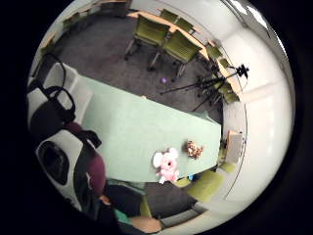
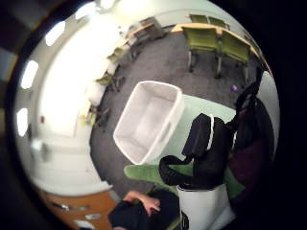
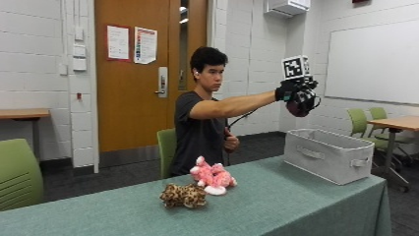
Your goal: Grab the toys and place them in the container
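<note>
— Outside view first: where is the gloved right hand?
— Raised high on an outstretched arm, above the white container, well apart from it. Its fingers curl round a dark maroon toy, which hangs just under the glove.
— And the container?
— It stands on the green desk, toward the end under the raised arm. The thumb-side palm view looks down into it; nothing shows inside.
— The other toys?
— Two lie on the desk in front of the person, well apart from the container: a pink plush and a spotted leopard plush, touching or nearly touching each other. The little-finger-side palm view shows both from above, the pink one near the desk's edge, the spotted one just beside it.
— The bare hand?
— Held low against the person's body; it touches none of the toys.
— Anything else?
— Green chairs around the room.
</note>
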Motion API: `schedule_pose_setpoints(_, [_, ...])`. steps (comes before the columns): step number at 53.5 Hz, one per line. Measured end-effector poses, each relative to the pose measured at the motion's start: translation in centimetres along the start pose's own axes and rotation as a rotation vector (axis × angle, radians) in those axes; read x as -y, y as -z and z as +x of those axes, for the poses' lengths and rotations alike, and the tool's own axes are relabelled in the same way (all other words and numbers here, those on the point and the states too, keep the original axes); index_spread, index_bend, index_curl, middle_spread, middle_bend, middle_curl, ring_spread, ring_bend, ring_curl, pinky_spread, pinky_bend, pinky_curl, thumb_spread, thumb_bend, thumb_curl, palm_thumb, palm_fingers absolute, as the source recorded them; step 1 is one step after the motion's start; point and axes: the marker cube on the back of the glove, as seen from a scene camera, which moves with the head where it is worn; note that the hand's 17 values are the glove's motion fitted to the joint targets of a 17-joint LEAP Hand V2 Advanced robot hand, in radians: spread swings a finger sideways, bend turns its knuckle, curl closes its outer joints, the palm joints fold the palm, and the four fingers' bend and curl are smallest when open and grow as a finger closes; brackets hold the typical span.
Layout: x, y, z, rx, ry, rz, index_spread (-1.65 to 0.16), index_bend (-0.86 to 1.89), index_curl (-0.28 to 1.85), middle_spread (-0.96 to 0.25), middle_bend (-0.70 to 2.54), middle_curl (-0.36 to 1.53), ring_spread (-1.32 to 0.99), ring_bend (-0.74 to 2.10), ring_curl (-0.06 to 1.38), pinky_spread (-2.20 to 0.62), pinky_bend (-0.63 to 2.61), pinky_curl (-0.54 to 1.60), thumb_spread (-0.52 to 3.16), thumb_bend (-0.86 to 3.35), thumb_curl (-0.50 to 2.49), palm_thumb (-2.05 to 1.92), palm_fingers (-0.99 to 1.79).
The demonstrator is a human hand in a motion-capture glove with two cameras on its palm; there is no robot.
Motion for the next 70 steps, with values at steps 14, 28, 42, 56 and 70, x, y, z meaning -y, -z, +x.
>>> schedule_pose_setpoints(14, [4.1,-1.1,-16.8,-0.041,0.141,-0.015,-0.27,0.68,1.09,-0.43,0.72,0.66,-0.38,1.16,0.47,-0.43,0.77,0.35,1.16,0.04,0.67,0.43,1.17])
schedule_pose_setpoints(28, [5.6,-5.3,-15.1,0.058,0.239,-0.067,-0.27,0.67,1.11,-0.43,0.71,0.68,-0.38,1.15,0.47,-0.43,0.78,0.35,1.19,0.02,0.7,0.44,1.15])
schedule_pose_setpoints(42, [4.7,-6.9,-14.9,0.049,0.101,-0.158,-0.32,0.12,0.89,-0.26,0.36,0.58,-0.23,0.76,0.37,-0.14,1.14,0.47,1.05,-0.16,0.41,-0.21,-0.02])
schedule_pose_setpoints(56, [-0.8,-7.3,-12.3,-0.053,0.159,-0.206,-0.33,0.1,0.6,-0.14,0.32,0.52,-0.13,0.65,0.27,-0.02,1.16,0.41,0.94,-0.14,0.26,-0.2,-0.09])
schedule_pose_setpoints(70, [-5.9,-6.3,-2.2,-0.126,0.04,-0.169,-0.3,0.1,0.45,-0.09,0.25,0.48,-0.11,0.54,0.25,0.0,1.09,0.37,0.9,-0.14,0.18,-0.2,-0.14])
